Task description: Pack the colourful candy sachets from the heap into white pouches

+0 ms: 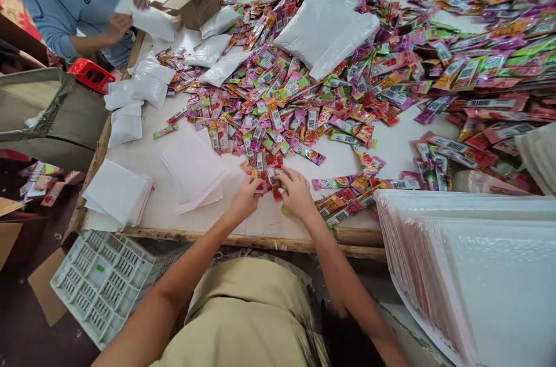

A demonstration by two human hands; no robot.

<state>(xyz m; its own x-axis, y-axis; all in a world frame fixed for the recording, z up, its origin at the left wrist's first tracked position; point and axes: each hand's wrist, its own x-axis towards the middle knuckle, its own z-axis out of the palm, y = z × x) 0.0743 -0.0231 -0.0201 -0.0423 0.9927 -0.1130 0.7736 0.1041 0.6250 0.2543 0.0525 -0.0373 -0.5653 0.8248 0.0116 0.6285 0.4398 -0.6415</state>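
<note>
Near the table's front edge, my left hand (pixel 245 198) and my right hand (pixel 296 192) come close together over a few small red stick packets (pixel 273 177). The fingers of my left hand pinch the packets' left side. My right hand's fingers are curled over their right side. Just beyond my hands spreads a big heap of colourful stick packets (pixel 282 86) in purple, red, orange and green, many with barcodes. To the left of my left hand lie some flat white padded mailers (pixel 193 164). More loose stick packets (pixel 343 205) lie to the right of my right hand.
A tall stack of white mailers (pixel 486 274) fills the right front. Filled white bags (pixel 330 19) rest on the heap; other mailers (pixel 117 190) lie left. Across the table, a co-worker (pixel 82 2) handles a white mailer. A grey plastic crate (pixel 104 280) stands below the edge.
</note>
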